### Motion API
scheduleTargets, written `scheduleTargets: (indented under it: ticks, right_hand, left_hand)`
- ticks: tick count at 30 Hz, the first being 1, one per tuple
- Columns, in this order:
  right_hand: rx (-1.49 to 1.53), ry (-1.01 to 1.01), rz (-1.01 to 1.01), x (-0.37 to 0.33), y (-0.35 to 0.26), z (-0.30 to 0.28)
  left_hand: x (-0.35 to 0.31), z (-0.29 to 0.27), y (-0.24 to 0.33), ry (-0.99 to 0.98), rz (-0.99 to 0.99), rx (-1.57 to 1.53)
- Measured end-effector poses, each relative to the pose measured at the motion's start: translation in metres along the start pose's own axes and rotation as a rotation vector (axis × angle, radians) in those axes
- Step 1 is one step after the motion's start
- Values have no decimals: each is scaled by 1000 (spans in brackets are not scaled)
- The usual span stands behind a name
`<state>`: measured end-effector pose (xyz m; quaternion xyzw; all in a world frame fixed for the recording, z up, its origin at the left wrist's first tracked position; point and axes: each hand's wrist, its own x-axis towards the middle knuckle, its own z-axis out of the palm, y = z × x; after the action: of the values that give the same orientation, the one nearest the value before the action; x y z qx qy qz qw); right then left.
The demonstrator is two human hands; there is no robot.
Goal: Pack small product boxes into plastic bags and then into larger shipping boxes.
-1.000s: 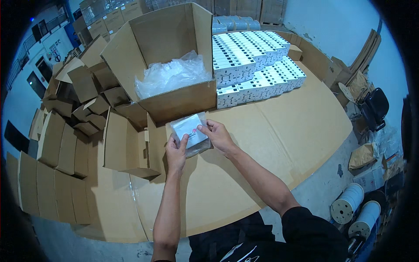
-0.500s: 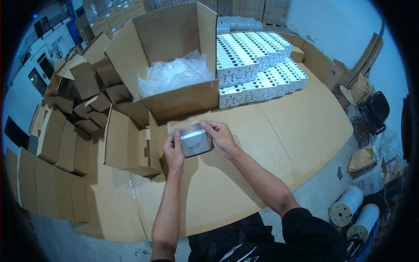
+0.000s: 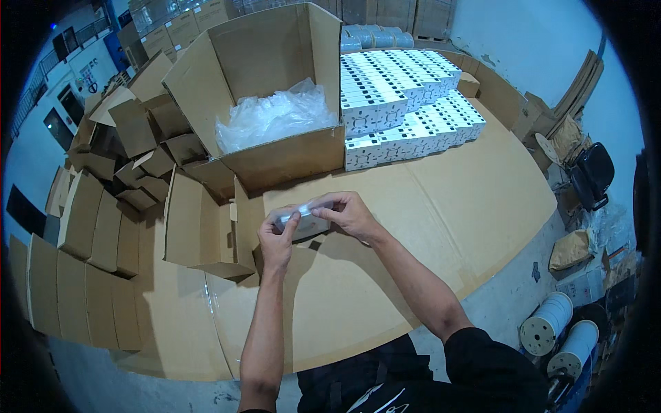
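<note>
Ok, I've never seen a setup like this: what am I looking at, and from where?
No machine here: the grip is a person's bare left hand and right hand. You look down through the left of two head-worn fisheye cameras, which bend straight edges. Both hands hold a small white item in clear plastic. On the cardboard-covered surface stand stacked white boxes beside a large open carton with crumpled plastic film inside; a smaller open carton stands left of the hands.
</note>
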<state>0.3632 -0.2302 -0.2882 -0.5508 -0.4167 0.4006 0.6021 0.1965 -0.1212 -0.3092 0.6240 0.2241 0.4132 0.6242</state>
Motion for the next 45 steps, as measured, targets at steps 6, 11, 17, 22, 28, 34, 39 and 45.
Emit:
scheduleTargets:
  ticks: [6,11,17,22,28,34,39,45]
  right_hand:
    - [37,46,-81,1,-3,3]
    - [65,59,-192,9,15,0]
    - [165,100,-271,2,-7,12]
    - [29,-38,-438,-1,-7,-8]
    - [-322,-68,-161,-3,-11,-3]
    - [-353,-16,-160,-4,-11,-5]
    - [-371,-12,-177,-4,-15,-3]
    - [-378,29,-111,-9,-26,-2]
  left_hand:
    - [2,-8,-7,40,-58,-89]
    - [2,-3,-10,108,-52,-174]
    - [2,-4,-7,132,-82,-176]
    - [2,2,-6,144,-80,-154]
    - [4,0,-7,146,1,-191]
    - [-3,12,27,233,482,404]
    - [-5,1,31,24,703,732]
    - [-7,-2,24,-41,444,634]
